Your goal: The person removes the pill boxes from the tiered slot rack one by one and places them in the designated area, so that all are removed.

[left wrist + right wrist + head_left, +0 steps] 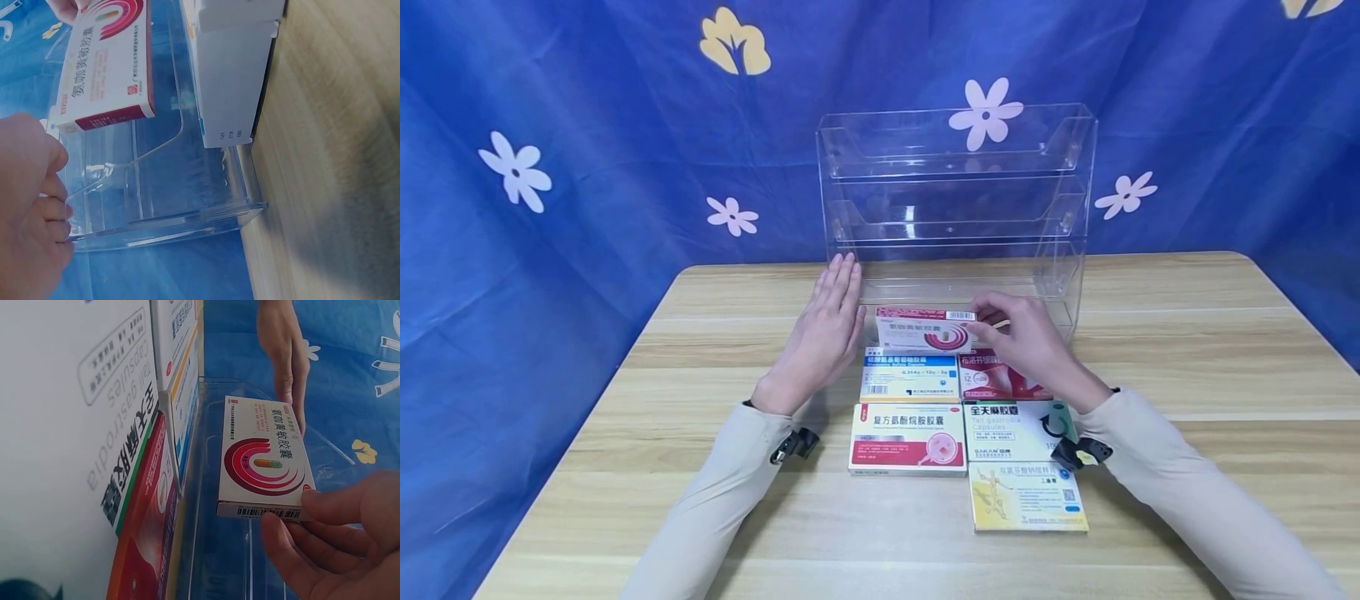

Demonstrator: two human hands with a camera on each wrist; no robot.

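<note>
My right hand (1028, 337) pinches a white and dark-red medicine box (913, 335) by its right end, between thumb and fingers. The box has a pink ring design with a capsule, and it is held in front of the lowest tier of the clear acrylic rack (955, 177). With fingers straight, my left hand (822, 337) lies along the left side of the rack; in the left wrist view (28, 206) it is partly cut off. Whether its fingertips touch the rack's wall is hard to tell. The right wrist view shows the held box (265, 453) over the clear plastic.
Before the rack lie a blue and white box (910, 377), a red box (981, 379), a white and red box (908, 437), a green and white box (1018, 432) and a yellow and white box (1028, 497). A blue floral curtain (625, 167) hangs behind the wooden table (700, 350).
</note>
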